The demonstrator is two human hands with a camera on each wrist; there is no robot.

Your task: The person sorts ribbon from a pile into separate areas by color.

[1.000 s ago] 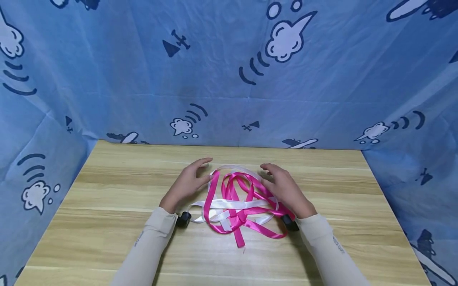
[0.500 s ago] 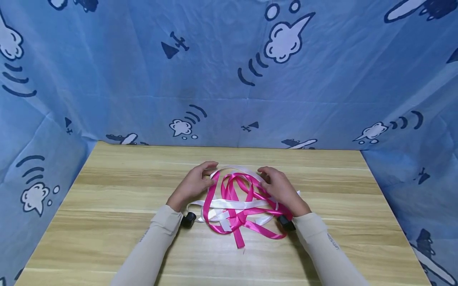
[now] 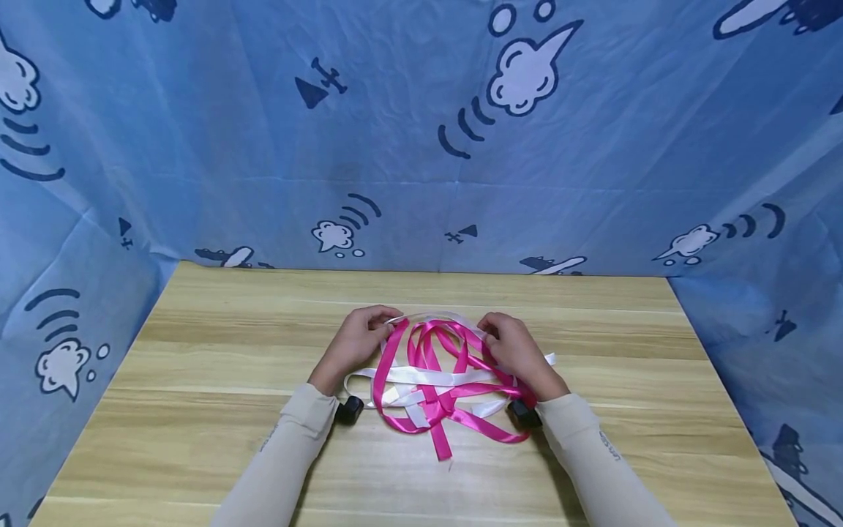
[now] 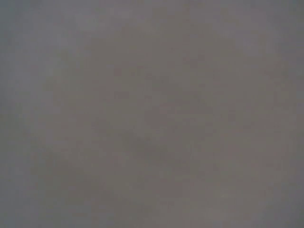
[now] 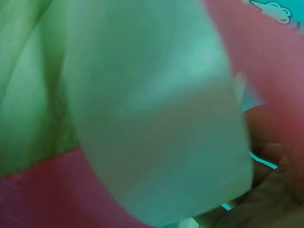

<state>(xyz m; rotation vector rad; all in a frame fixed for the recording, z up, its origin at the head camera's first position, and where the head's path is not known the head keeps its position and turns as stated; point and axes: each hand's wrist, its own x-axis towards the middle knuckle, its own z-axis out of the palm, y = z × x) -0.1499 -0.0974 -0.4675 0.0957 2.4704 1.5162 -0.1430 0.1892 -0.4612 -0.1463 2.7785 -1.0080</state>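
Note:
A loose tangle of pink ribbon [image 3: 440, 441] and white ribbon [image 3: 421, 376] lies on the wooden table between the two hands. At the far left of the tangle, my left hand [image 3: 358, 338] pinches the white ribbon's top loop between thumb and fingers. Across from it, my right hand [image 3: 520, 350] has curled fingers and pinches the same loop on its right side. The right wrist view is mostly covered by a blurred white ribbon [image 5: 156, 118], with pink strands around it and part of the right hand [image 5: 266, 190] behind. A grey blur fills the left wrist view.
Black wrist cameras [image 3: 349, 410] sit under both cuffs, the right one [image 3: 523, 414] over the ribbon's edge. A blue patterned cloth [image 3: 408, 146] hangs behind and at both sides of the table [image 3: 197, 366].
Both hands have closed in on the white loop, their fingers going from spread to pinching. The left hand has moved right and slightly nearer; the loop's top has dropped a little.

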